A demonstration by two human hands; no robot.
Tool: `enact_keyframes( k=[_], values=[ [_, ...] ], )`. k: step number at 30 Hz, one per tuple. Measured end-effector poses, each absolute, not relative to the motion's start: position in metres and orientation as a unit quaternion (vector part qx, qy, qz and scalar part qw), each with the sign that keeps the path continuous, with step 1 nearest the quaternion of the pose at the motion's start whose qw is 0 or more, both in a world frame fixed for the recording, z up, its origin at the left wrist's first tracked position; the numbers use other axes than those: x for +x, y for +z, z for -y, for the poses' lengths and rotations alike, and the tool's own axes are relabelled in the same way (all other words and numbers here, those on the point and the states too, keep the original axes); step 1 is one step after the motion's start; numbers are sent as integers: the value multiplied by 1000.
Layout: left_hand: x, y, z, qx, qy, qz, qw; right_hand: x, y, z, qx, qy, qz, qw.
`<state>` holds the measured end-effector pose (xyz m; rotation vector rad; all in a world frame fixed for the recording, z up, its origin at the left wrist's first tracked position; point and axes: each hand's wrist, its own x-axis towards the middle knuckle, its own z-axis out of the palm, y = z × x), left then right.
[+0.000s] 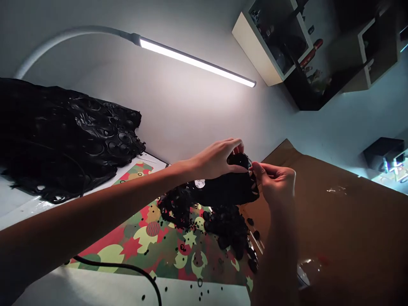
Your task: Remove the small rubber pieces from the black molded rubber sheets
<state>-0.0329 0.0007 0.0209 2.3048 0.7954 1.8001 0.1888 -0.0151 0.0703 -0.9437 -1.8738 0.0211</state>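
Observation:
Both hands meet above the desk on a black perforated rubber sheet [228, 189] with a small white label. My left hand [216, 159] grips its top edge from the left, fingers curled over a round black piece. At the sheet's right edge my right hand [276, 180] pinches it with thumb and fingers. Below them lies a pile of small black round pieces [228, 229] on a colourful patterned mat [143, 244].
A heap of black punched sheet material [66, 136] fills the left of the desk. A lit bar lamp [196, 61] hangs overhead. A black cable [127, 270] crosses the front. A brown board [344, 212] lies right; wall shelves [287, 38] are above.

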Motion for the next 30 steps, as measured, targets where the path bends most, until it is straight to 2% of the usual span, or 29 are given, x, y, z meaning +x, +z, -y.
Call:
enact_keyframes(
  k=[9, 19, 30],
  values=[
    [-20, 19, 3, 751, 604, -255, 80, 197, 60, 30, -399, 39, 772, 492],
    [-26, 13, -10, 679, 635, -272, 248, 204, 59, 32, -411, 57, 790, 453],
    [-23, 12, -10, 690, 620, -262, 268, 199, 62, 36, -413, 26, 797, 440]
  ],
)
